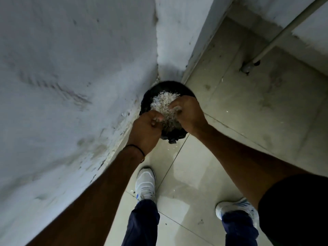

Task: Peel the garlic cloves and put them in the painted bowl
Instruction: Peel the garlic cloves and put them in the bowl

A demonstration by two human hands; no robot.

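Standing on a tiled floor (230,130), a person is bending over a black bin (170,84) that is sitting in a wall (71,68) corner, just under the fingers. The left hand (147,126) and right hand (189,115) are both gripping garlic skins (162,102), which are heaping in the bin below. The wall is standing close on the left of the fingers, and open floor is lying to their right.

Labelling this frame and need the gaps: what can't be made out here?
- Head view: whether the left hand and right hand hold anything; curled fingers and blur hide it.
- Near rim of the bin: covered by both hands.
- Below the peels: buried.
- Painted bowl, cloves: not in frame.
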